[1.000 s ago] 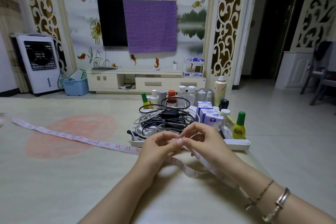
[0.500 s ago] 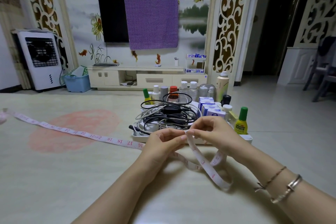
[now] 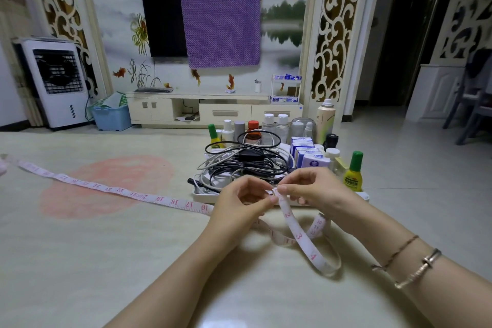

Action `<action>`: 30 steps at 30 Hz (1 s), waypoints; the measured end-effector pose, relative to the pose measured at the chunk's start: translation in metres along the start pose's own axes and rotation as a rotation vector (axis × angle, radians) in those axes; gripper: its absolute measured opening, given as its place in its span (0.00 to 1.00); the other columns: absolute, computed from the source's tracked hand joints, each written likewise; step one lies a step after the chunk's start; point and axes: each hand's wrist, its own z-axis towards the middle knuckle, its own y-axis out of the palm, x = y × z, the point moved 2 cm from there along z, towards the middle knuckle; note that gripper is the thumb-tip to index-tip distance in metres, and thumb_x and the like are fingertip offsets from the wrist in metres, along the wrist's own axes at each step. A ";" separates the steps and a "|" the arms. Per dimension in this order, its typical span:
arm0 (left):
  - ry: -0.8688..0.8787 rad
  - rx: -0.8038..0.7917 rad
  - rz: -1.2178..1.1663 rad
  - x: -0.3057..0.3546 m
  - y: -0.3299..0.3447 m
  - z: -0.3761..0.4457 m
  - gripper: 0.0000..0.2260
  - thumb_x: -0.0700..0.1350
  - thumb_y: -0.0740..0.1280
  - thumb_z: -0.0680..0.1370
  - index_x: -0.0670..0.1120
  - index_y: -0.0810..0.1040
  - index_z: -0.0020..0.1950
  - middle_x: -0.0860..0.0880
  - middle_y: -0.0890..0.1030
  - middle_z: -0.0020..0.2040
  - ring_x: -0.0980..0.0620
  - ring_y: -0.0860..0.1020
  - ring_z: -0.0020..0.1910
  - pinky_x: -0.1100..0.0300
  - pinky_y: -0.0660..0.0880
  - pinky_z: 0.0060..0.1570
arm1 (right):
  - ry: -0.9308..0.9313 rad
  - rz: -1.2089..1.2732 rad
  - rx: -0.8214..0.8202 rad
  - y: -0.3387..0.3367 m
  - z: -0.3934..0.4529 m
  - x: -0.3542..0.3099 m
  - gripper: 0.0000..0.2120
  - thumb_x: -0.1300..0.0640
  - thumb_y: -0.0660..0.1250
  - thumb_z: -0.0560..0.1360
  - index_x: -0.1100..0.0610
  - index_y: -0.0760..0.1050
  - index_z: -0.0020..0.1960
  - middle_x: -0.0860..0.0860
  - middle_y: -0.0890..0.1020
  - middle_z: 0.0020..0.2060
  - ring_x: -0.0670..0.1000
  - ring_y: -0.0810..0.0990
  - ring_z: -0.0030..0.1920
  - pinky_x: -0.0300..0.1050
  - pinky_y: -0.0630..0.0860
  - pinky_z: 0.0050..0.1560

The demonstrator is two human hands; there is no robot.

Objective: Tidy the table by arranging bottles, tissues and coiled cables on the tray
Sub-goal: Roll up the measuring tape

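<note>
Two bare hands met over a pale table (image 3: 80, 261), just in front of a white tray (image 3: 203, 196). The left hand (image 3: 239, 204) and right hand (image 3: 310, 189) both pinched the end of a white tape measure (image 3: 299, 237) between fingertips. From there the tape drooped into a loop on the table, then ran off far to the left, its numbers showing. The tray held a heap of tangled cables (image 3: 245, 165), tissue packs (image 3: 308, 157) to their right, and bottles (image 3: 352, 172) along the back and right side. Bracelets (image 3: 418, 267) circled the right wrist.
</note>
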 end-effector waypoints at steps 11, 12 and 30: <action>-0.233 0.004 -0.468 -0.003 -0.008 0.000 0.05 0.34 0.72 0.69 0.37 0.82 0.44 0.43 0.84 0.41 0.53 0.82 0.38 0.67 0.77 0.39 | -0.186 -0.010 -0.096 0.010 -0.006 -0.004 0.06 0.64 0.75 0.69 0.57 0.81 0.45 0.51 0.85 0.39 0.45 0.83 0.41 0.33 0.77 0.41; -0.243 0.001 -0.480 -0.003 -0.008 0.000 0.06 0.35 0.72 0.69 0.37 0.82 0.45 0.43 0.84 0.41 0.53 0.82 0.39 0.68 0.77 0.40 | -0.213 -0.048 -0.097 0.011 -0.006 -0.004 0.07 0.65 0.75 0.69 0.58 0.80 0.45 0.51 0.85 0.39 0.46 0.83 0.41 0.35 0.78 0.42; -0.195 0.062 -0.239 -0.005 -0.007 0.003 0.03 0.37 0.72 0.72 0.39 0.84 0.45 0.45 0.85 0.39 0.56 0.80 0.35 0.65 0.73 0.40 | -0.431 -0.361 0.046 0.016 -0.009 -0.007 0.10 0.64 0.72 0.72 0.54 0.77 0.50 0.48 0.82 0.38 0.45 0.80 0.40 0.37 0.73 0.39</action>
